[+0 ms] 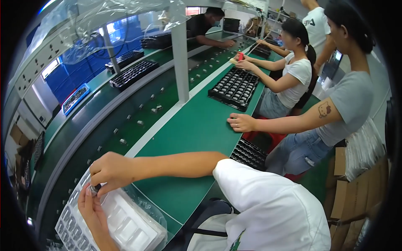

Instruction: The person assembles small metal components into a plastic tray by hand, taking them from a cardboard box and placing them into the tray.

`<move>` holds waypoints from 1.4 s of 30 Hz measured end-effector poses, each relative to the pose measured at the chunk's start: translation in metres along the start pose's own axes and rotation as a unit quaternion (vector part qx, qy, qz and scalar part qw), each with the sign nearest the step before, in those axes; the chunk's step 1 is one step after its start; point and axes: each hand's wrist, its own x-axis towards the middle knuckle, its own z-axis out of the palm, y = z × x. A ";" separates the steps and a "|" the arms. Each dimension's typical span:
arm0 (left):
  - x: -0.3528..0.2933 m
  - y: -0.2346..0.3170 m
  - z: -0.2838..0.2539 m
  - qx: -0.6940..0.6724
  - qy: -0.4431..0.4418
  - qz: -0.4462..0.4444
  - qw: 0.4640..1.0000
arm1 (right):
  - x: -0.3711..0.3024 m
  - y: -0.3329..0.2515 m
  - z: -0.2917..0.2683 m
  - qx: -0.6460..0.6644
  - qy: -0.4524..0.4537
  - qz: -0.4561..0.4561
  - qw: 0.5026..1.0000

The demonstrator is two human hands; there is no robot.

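Note:
At the lower left, both my hands meet over a white plastic tray (63,218) with several small metal parts in its pockets. My right hand (112,170) reaches across from the right, its fingers closed in a pinch on a small dark and silver part (95,189). From below, my left hand (91,209) closes its fingertips on the same part. Its exact kind is too small to make out and partly hidden by fingers. Beside my left hand lies a stack of white moulded trays (133,224), the pockets of the top one bare, with clear plastic film (146,196) around it.
A green conveyor belt (146,119) carrying several small metal parts runs along the far side of the green bench (188,138). A white post (181,62) rises at its edge. Black trays (236,88) stand further along, near co-workers. One person's hand (242,122) rests on the bench edge.

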 end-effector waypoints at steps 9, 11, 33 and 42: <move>-0.001 0.007 0.028 0.026 -0.097 -0.018 0.995 | -0.007 -0.008 0.031 0.040 0.120 0.100 0.987; -0.002 0.005 0.009 0.061 -0.085 -0.011 0.995 | -0.001 -0.014 0.044 0.028 0.110 0.082 0.990; 0.002 -0.009 0.009 -0.011 -0.067 -0.123 0.990 | 0.386 0.110 -0.136 -0.300 -0.295 0.238 0.876; 0.000 -0.015 -0.001 0.122 -0.042 -0.080 0.988 | 0.387 0.145 -0.107 -0.262 -0.164 0.165 0.936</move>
